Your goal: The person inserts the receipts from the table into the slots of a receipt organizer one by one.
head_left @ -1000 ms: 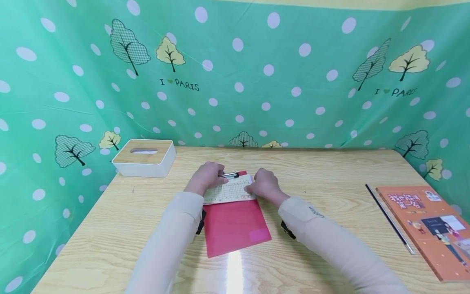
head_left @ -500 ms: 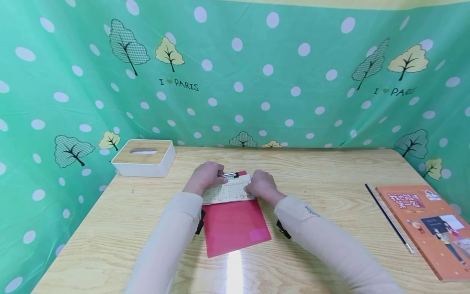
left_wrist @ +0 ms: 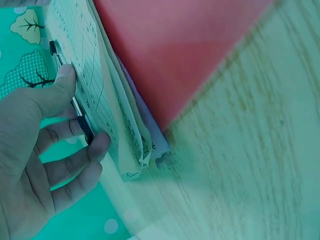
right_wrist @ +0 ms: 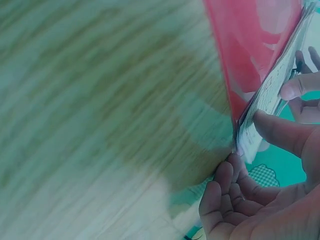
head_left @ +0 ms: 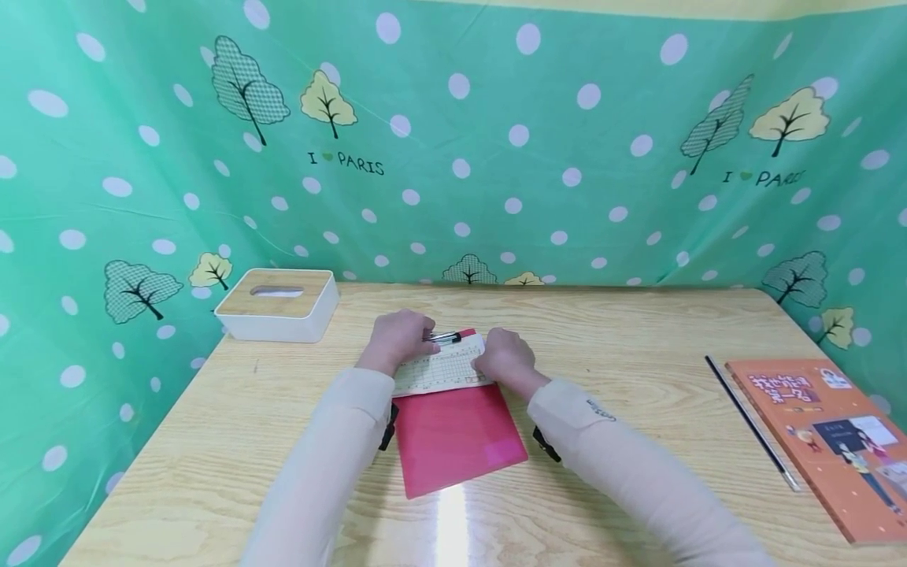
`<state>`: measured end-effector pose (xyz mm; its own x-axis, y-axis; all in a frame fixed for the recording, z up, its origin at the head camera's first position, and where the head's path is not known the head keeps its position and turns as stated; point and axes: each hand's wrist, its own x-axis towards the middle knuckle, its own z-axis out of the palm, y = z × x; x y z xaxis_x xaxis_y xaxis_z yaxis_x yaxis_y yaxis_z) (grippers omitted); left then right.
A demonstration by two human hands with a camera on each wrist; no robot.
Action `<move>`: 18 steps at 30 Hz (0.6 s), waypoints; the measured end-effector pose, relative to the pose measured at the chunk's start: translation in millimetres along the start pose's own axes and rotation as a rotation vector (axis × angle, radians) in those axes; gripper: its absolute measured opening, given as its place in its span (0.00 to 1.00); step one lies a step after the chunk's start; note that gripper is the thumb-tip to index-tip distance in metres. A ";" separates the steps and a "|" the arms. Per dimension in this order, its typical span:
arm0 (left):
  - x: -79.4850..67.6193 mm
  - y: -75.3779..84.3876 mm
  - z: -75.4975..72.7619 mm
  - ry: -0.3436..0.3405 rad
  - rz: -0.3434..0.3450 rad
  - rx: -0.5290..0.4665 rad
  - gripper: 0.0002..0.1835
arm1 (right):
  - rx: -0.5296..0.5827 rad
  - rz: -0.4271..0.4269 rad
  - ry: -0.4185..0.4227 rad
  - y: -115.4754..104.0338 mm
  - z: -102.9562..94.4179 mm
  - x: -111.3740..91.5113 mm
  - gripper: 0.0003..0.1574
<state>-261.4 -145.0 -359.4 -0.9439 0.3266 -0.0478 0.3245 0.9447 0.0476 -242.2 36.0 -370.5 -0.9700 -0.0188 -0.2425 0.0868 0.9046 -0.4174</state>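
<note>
A red file folder lies on the table in the head view, its lower part bare. Over its upper part is a stack of printed grid sheets. A metal clip with black ends runs along the top edge of the sheets. My left hand grips the clip, thumb on its near side and fingers curled behind it. At the sheets' right edge, my right hand pinches the stack between thumb and fingers. In the left wrist view several sheet corners fan apart above a purple-tinted bottom layer.
A white tissue box with a wooden lid stands at the back left of the wooden table. To the right lie a dark pencil and an orange book. Green patterned cloth hangs behind the table.
The red folder's lower edge has shifted slightly right. My right forearm has drawn slightly inward since a second ago, while both hands keep their hold.
</note>
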 end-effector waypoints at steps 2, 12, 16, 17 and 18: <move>0.6 1.1 -0.1 0.007 0.006 0.036 0.18 | -0.008 -0.006 0.003 0.2 -0.4 -0.2 0.23; 0.5 2.4 5.5 0.058 0.032 0.101 0.19 | 0.006 -0.007 0.009 0.3 -0.6 -1.3 0.21; -1.8 1.1 8.7 0.083 0.035 0.063 0.18 | 0.026 -0.011 0.005 2.3 -1.3 -1.8 0.21; -2.0 0.7 9.9 0.089 0.037 0.055 0.17 | 0.032 -0.012 0.003 3.1 -1.5 -1.7 0.21; -2.1 0.5 11.2 0.098 0.040 0.047 0.16 | 0.039 -0.015 -0.001 3.9 -1.8 -1.6 0.21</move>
<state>-258.5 -144.9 -370.5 -0.9310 0.3615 0.0508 0.3620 0.9322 0.0009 -240.7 40.4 -370.2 -0.9711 -0.0326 -0.2366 0.0811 0.8869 -0.4548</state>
